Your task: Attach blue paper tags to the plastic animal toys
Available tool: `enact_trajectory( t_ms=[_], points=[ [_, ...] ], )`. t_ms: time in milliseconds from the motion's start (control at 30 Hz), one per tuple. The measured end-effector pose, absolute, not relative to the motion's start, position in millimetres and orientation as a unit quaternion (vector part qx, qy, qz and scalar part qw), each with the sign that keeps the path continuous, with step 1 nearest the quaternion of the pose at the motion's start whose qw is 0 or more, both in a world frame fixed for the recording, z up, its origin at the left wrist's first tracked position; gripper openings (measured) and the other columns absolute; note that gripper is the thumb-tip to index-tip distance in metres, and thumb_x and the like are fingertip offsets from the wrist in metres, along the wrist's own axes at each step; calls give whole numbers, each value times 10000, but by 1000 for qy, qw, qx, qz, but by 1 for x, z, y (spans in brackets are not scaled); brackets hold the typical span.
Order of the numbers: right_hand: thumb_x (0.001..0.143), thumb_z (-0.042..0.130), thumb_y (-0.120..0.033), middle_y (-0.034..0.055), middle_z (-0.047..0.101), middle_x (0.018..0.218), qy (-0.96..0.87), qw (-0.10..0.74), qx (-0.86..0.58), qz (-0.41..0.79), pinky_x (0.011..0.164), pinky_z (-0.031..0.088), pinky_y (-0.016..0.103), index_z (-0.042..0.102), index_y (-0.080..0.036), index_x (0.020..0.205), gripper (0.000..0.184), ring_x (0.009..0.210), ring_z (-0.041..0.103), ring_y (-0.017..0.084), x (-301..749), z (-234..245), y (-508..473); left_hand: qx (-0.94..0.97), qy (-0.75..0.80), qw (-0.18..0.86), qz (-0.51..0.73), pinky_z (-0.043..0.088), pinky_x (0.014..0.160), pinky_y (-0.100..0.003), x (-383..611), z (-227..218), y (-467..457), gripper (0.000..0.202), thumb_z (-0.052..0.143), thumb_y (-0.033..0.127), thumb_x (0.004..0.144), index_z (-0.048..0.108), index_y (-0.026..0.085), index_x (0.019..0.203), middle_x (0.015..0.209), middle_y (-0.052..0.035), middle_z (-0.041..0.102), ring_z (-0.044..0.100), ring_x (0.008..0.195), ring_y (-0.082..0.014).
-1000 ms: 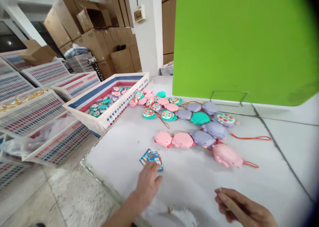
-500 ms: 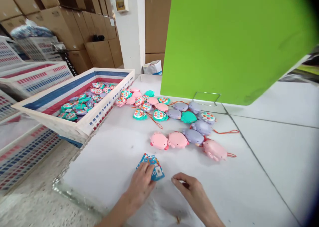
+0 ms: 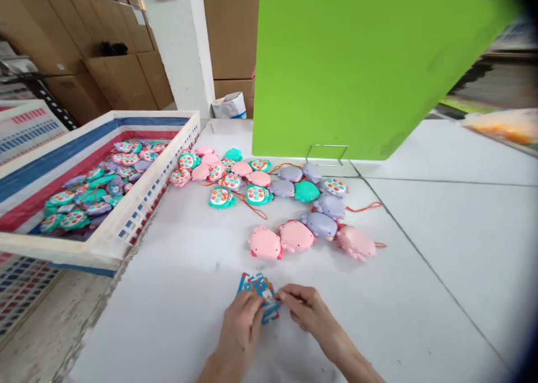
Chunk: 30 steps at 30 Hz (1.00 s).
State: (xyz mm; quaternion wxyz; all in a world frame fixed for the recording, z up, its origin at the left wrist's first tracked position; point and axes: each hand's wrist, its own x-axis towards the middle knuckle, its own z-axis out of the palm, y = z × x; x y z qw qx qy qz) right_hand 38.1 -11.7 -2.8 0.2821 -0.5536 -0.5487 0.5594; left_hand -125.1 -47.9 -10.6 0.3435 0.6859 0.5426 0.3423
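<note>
A small fanned stack of blue printed cards [image 3: 270, 311] lies low on the white table. My left hand [image 3: 240, 324] is closed over its left part, fingers on the cards and thumb along them. At the right edge, my right hand [image 3: 305, 310] is closed in a pinch, its fingertips touching the cards. What sits between those fingertips is too small to make out. Just beyond the hands is a row of animal-shaped toys: a pink toy [image 3: 265, 243], another pink toy [image 3: 296, 235], a lilac toy [image 3: 319, 225] and a pink toy with a red cord loop [image 3: 356, 241].
More pink, lilac and green toys [image 3: 258, 194] with dotted faces and red cords spread behind. A white crate [image 3: 105, 248] full of similar toys stands at the left. A green panel [image 3: 357, 63] rises at the back, a wire stand [image 3: 328, 155] at its foot.
My right hand has moved left and up to the edge of the cards. The left hand stays on them. The view has shifted to the right.
</note>
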Motion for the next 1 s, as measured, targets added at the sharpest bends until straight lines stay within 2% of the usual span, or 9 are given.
enact_trajectory(
  t_ms=[167,300,467,533,600,667,767,833,1000],
  points=[
    [752,503,-447,3,578,654,-576,335,-580,469,544,365,221,639,-178,759,302,575,432,112,48,19,-19,491,580,526,382,324,485,-206,-120,8,-37,311,525,395,765,573,130,610,529,-5,486,422,506,-108],
    [759,506,-393,-7,576,565,-604,351,-596,397,490,371,213,632,-193,714,240,499,433,108,45,27,-31,434,561,592,383,316,470,-197,-114,16,-31,345,589,434,699,600,96,635,498,-12,495,411,480,-93],
    [777,489,-361,27,611,823,-608,378,-569,404,469,352,208,615,-182,682,238,467,368,69,44,28,-38,373,516,645,423,334,469,-212,-104,18,-32,373,624,404,672,619,92,877,599,-43,579,462,500,-112],
    [777,490,-359,-10,555,626,-597,358,-579,425,450,318,207,612,-180,682,237,454,337,75,48,31,-37,370,506,655,422,336,496,-219,-99,17,-33,297,625,358,665,630,103,819,611,-41,576,462,527,-116],
    [771,499,-317,-41,461,502,-607,342,-579,424,460,310,205,599,-178,667,201,459,345,83,52,37,-36,426,509,637,393,314,515,-218,-93,19,-34,192,630,296,640,622,105,639,567,-20,525,426,538,-106],
    [764,500,-263,-25,510,592,-639,342,-551,414,484,332,203,588,-176,651,167,480,383,79,56,45,-36,493,504,610,362,281,512,-213,-88,24,-35,169,622,255,631,594,110,549,524,6,457,376,525,-92],
    [795,460,-239,21,547,819,-672,374,-510,385,503,363,207,584,-178,688,175,495,407,64,62,55,-42,507,492,610,358,227,456,-208,-81,33,-39,186,606,291,666,583,127,582,465,43,374,306,451,-72],
    [822,433,-268,31,530,833,-667,405,-516,353,489,359,214,574,-182,715,197,486,389,63,67,56,-51,478,494,612,392,209,427,-210,-75,38,-43,234,609,337,675,565,131,574,422,55,344,280,407,-67],
    [826,424,-332,32,527,837,-630,441,-540,344,479,344,221,503,-180,641,252,466,363,62,75,50,-73,408,487,605,480,296,452,-210,-59,37,-58,267,642,358,671,570,118,578,464,11,479,383,438,-82]
  ],
)
